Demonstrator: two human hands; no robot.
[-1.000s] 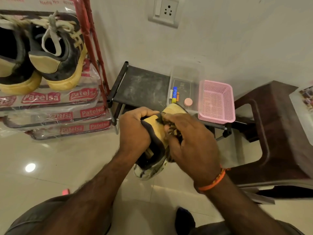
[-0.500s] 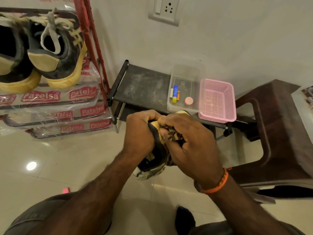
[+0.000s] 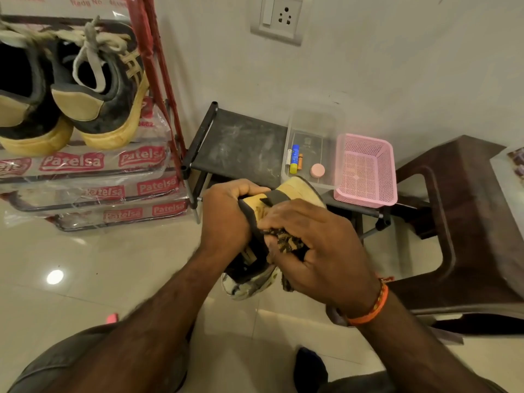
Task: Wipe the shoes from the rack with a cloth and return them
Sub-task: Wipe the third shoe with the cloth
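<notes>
**Sneaker wiped in mid-air above a tiled floor**

Pale floor tiles (image 3: 85,279) lie open to the left of the person's forearms, while the right side is closed in by a dark brown plastic stool (image 3: 459,222) standing against the wall. Straight ahead, a low black shoe rack (image 3: 241,143) runs along the wall, its left half bare and its front rail just beyond the knuckles.

The left hand (image 3: 226,219) grips a black-and-tan sneaker (image 3: 300,191), fingers curled over its heel end, holding it off the floor in front of the rack's front edge with the pale toe pointing toward the rack. The right hand (image 3: 320,251), an orange band (image 3: 371,307) at its wrist, bunches a dark patterned cloth (image 3: 286,242) in curled fingers and presses it against the sneaker's side. The shoe's worn sole (image 3: 249,285) shows below both hands.

On the rack's right half sit a clear plastic box (image 3: 312,129) holding batteries (image 3: 295,160) and a small pink disc (image 3: 317,170), and, touching it at the right end, a pink mesh basket (image 3: 365,171). At upper left, a pair of matching sneakers (image 3: 99,103) rests heels-out on a red-framed rack (image 3: 158,80) wrapped in printed plastic. A wall socket (image 3: 279,18) is mounted above.
</notes>
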